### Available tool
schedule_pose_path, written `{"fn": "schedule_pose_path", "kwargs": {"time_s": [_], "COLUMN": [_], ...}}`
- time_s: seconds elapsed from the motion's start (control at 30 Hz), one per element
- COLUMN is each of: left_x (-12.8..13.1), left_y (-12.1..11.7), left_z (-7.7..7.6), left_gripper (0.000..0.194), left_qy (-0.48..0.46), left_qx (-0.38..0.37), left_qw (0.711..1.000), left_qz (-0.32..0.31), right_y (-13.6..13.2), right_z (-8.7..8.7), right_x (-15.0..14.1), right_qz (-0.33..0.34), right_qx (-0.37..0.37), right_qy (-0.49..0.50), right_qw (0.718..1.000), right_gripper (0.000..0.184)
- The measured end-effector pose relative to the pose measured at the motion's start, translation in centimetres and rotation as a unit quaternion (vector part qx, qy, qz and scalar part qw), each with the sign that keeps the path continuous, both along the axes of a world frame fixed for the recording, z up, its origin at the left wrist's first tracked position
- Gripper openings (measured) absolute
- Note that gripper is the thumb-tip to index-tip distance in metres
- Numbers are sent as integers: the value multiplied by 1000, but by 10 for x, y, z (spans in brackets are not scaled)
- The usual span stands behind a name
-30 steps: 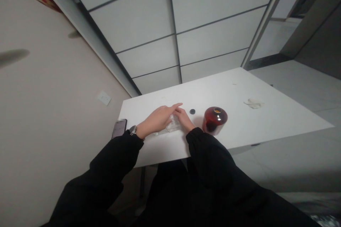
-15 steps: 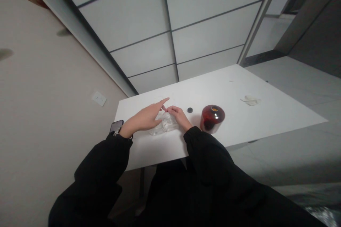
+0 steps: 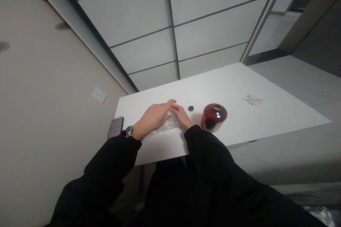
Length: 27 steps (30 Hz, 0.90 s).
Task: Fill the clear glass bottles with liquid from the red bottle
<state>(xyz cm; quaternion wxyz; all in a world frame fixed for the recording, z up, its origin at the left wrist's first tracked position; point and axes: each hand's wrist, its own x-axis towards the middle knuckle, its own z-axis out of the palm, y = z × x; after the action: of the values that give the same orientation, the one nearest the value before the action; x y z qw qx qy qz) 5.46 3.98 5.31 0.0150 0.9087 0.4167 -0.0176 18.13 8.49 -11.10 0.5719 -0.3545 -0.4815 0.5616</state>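
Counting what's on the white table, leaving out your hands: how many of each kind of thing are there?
phone: 1
clear plastic packet: 1
black cap: 1
dark red bottle: 1
white tissue: 1
Total: 5

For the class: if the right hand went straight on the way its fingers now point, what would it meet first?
The right hand would probably meet the left hand first, as its fingertips lie close by, though depth is unclear here.
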Motion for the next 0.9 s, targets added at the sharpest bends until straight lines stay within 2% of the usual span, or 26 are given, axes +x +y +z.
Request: {"fn": "schedule_pose_path", "kwargs": {"time_s": [0.23,0.3,0.4,0.47,0.53,0.63,0.7,0.8,0.9], "left_x": [-2,-8,-27,-44,-59,-72,-73,-69,-66], "left_y": [5,10,16,14,10,0,-5,-6,-3], "left_z": [1,1,-3,-13,-29,-58,-72,-83,-88], "left_gripper": [46,53,79,98,111,119,116,111,117], "left_qy": [13,-7,-91,-185,-273,-344,-363,-380,-404], "left_qx": [-6,-23,-48,-44,-40,-95,-125,-152,-160], "left_qw": [997,996,991,980,961,930,917,905,892], "left_qz": [-79,-88,-81,-50,16,86,106,115,121], "right_y": [2,2,-4,-12,-23,-41,-51,-55,-52], "right_z": [-4,-2,6,13,18,21,20,17,15], "right_x": [-1,-2,-1,2,5,8,7,2,-1], "right_qz": [-17,-21,-27,-40,-59,-73,-65,-60,-52], "right_qx": [0,7,25,39,53,76,89,91,86], "right_qy": [-13,-18,-28,-34,-38,-54,-77,-112,-133], "right_qw": [1000,1000,999,998,996,993,991,988,986], "right_gripper": [26,29,35,43,49,49,42,33,27]}}
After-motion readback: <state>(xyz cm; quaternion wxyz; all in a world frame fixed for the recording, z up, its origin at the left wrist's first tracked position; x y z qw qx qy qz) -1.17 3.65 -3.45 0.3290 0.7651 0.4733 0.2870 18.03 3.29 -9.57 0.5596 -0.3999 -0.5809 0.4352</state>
